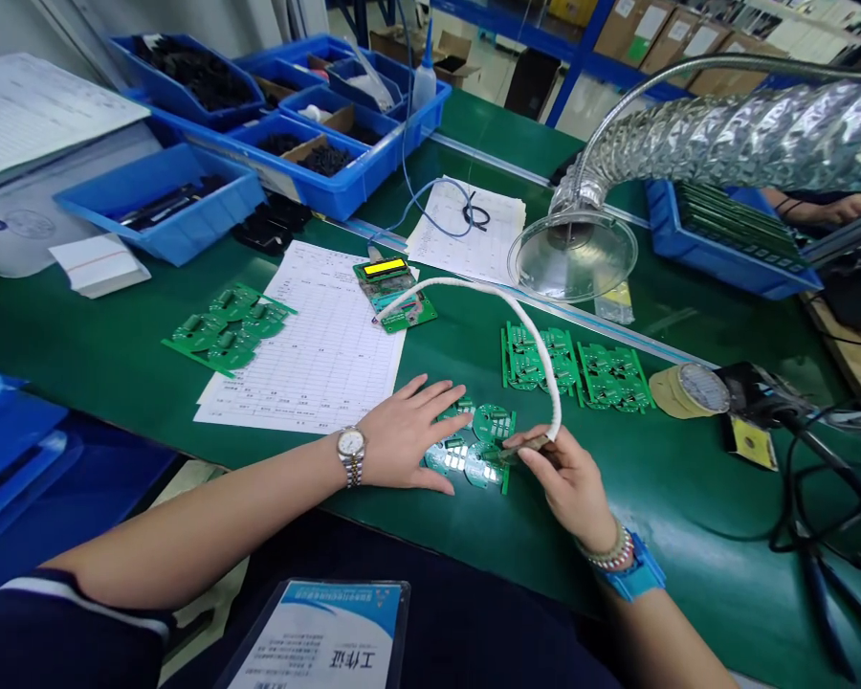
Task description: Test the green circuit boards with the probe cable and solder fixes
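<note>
1. We are pinching the brownish end of a white sleeved cord (545, 359) in a narrow grip, between the thumb and fingers of our right hand (563, 483). The cord is arching up and back across the tabletop (652, 498).
2. Our left hand (406, 445) is lying open, fingers spread, with its fingertips touching the round green circuit boards (492, 421), which are sitting near the tabletop's front edge, just under the cord's end.
3. We are wearing a wristwatch (351, 455) on the left wrist, and a blue wrist strap (635, 574) beside a beaded bracelet (609, 550) on the right.
4. Further green board panels (613, 378) are lying towards the back, beside a roll of tape (689, 389). A printed form (308, 335) is lying to the left, near a yellow-screened display board (384, 268).
5. Along the back edge, blue bins (294, 153) are sitting, and a silver fume duct (746, 139) is hanging overhead. A co-worker's hand (850, 206) is resting at the far right corner.
</note>
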The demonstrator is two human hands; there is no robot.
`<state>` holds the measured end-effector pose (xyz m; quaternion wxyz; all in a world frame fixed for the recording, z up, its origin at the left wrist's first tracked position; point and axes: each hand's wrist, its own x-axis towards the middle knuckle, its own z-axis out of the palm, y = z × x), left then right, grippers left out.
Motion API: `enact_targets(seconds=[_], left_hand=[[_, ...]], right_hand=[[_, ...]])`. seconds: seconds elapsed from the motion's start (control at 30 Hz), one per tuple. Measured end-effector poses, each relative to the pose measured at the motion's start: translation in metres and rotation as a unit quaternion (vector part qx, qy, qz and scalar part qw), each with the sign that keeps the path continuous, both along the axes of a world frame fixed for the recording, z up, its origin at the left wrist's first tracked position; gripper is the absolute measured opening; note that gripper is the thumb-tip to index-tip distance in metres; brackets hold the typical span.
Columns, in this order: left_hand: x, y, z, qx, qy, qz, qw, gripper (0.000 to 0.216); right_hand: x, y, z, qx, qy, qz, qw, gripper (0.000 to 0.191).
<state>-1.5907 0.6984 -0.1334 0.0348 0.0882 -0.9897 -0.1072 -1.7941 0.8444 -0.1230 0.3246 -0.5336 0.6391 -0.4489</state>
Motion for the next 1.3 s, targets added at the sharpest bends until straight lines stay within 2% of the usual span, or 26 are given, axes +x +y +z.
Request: enact_targets(seconds=[0.3,0.57,0.87,1.17,1.3], left_hand=[[-0.016,0.002,0.0,-0.019,-0.024,-0.001,1.0,0.077],[-0.025,-0.001,0.01,-0.002,-0.041,-0.003,0.999,0.084],[-0.021,-0.003,-0.001,0.012,-0.008,0.006,1.0,0.087],[-0.021,-0.003,0.0,0.021,-0.012,0.008,1.0,0.088],[-0.021,-0.003,-0.003,0.028,-0.004,0.007,1.0,0.088]], right_hand=[[0.004,-0.002,-0.006,0.014,0.005,0.021,1.0,0.011],[0.004,0.0,-0.008,0.012,0.023,0.029,0.999,0.011],[0.01,-0.003,-0.008,-0.004,0.045,0.053,0.998,0.007],[0.013,-0.006,-0.005,-0.011,0.079,0.057,0.995,0.007],[0.014,-0.008,-0.004,-0.026,0.109,0.081,0.99,0.007]])
